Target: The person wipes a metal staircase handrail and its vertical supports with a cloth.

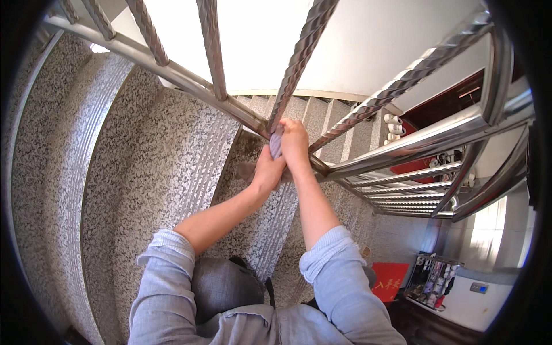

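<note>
Both my hands meet at the foot of a twisted metal baluster [297, 56], close to where it joins the bottom rail [246, 113] of the stair railing. A greyish-purple cloth [276, 142] is bunched between them against the metal. My right hand [295, 140] pinches the cloth from the right, fingertips at the baluster. From lower left, my left hand [268, 169] grips the cloth's lower end with thumb up; part of its fingers is hidden. More brownish cloth [246, 170] appears to hang beside the left hand.
Speckled stone steps [142, 142] with ribbed edges curve round on the left. Beyond the railing, a lower flight [319, 116] descends. A polished handrail [414, 133] slants across the right. Lower right are a red mat [390, 280] and a metal rack [431, 280] holding several items.
</note>
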A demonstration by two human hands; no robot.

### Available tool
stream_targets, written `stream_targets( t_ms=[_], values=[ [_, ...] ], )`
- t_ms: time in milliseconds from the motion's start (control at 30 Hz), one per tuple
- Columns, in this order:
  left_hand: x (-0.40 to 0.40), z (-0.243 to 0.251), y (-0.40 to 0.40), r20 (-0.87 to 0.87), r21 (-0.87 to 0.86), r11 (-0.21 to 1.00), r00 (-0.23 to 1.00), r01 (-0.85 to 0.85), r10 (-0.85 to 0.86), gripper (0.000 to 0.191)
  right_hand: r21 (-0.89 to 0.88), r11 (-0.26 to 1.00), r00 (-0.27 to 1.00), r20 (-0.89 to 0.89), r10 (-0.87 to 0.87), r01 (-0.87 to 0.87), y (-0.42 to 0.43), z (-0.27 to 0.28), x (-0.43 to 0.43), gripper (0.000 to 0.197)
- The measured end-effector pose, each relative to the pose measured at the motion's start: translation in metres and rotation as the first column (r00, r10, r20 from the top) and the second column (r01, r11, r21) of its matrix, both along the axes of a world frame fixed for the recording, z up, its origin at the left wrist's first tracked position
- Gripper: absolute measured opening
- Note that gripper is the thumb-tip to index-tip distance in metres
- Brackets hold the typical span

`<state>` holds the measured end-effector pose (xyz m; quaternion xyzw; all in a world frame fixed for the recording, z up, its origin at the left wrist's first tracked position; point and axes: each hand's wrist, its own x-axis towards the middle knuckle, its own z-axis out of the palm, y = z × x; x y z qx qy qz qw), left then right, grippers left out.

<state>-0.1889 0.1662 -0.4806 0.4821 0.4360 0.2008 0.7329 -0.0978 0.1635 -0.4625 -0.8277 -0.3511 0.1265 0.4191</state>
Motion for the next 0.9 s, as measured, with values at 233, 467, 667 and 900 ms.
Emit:
stream_targets(
  t_ms=[233,467,667,900],
  values=[
    [-0.054,-0.023,-0.016,0.01,-0.152,0.982,0.993,0.115,-0.114,0.032,0.042,0.997,0.914,0.397,-0.08,0.069,-0.083,-0.048,-0.044,0.023],
    [-0.048,0.02,0.005,-0.035,-0.229,0.949,0.972,0.217,-0.231,0.017,0.122,0.911,0.531,-0.839,-0.117,0.394,-0.133,-0.073,-0.056,0.042],
    [-0.021,0.061,0.019,-0.268,0.885,0.348,0.95,0.309,-0.161,0.01,0.212,0.975,0.531,-0.834,0.148,0.062,-0.139,-0.028,-0.044,0.031],
    [0.036,0.061,0.029,-0.619,0.759,-0.29,0.784,0.583,-0.043,0.01,0.195,0.968,0.741,-0.671,0.014,0.158,-0.11,-0.018,-0.04,0.031]
  ],
)
